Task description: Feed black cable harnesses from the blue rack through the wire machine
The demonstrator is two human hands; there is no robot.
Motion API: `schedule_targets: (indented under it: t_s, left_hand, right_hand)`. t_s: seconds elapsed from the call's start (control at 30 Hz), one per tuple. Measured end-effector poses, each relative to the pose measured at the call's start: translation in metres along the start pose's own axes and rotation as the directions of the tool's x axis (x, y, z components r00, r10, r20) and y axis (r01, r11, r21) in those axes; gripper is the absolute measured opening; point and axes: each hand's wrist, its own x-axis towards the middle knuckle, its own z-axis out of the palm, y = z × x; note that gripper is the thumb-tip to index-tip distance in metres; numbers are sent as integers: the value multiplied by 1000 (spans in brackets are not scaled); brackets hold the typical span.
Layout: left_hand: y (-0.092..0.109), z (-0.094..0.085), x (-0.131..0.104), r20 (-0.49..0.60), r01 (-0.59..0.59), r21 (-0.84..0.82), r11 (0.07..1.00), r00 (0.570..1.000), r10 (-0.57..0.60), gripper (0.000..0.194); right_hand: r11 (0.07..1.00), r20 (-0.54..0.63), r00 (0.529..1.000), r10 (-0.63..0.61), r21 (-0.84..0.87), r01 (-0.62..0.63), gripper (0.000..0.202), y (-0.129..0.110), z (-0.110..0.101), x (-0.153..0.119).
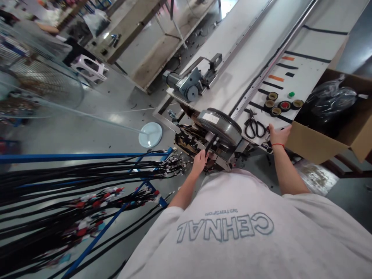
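My left hand (200, 161) is closed around a short black cable (210, 143) beside the round grey drum-shaped machine head (220, 126). At the near edge of the white workbench (255, 23), my right hand (279, 135) has its thumb and fingers apart; its underside is hidden. Black-handled scissors (254, 128) lie just left of that hand. Beyond them are several tape rolls (272, 96), one with a red centre (285, 105), and a small green cap (291, 94).
An open cardboard box (316, 145) with plastic-wrapped black material stands at the right. A motor unit (188, 85) is mounted on the bench's left side. Black cable bundles (87, 170) hang over a blue rack (116, 157) at left, near a large fan (37, 77).
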Motion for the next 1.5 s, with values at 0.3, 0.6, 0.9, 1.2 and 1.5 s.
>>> schedule_targets:
  t_s: [0.3,0.6,0.9,1.2,1.5]
  left_hand:
    - [-3,-30,-14,132,29,101,995,990,-42,70]
    - [-6,-37,-8,325,394,-199,897,890,-319,55]
    - [6,-21,17,304,514,-408,755,856,-418,40]
    - [19,-7,-7,441,539,-651,534,842,-313,18]
    - [21,-26,-18,660,532,-180,828,689,-300,49]
  right_hand:
    - [1000,-23,1000,-7,-9,7,110,-1,-2,-6]
    - [998,-9,1000,-16,-54,16,108,3,2,-2]
    - [998,-31,998,-52,-38,51,111,4,2,-1]
    - [998,-21,999,-25,-53,24,109,3,2,-2]
    - [1000,-45,999,-15,-24,14,111,3,2,-3]
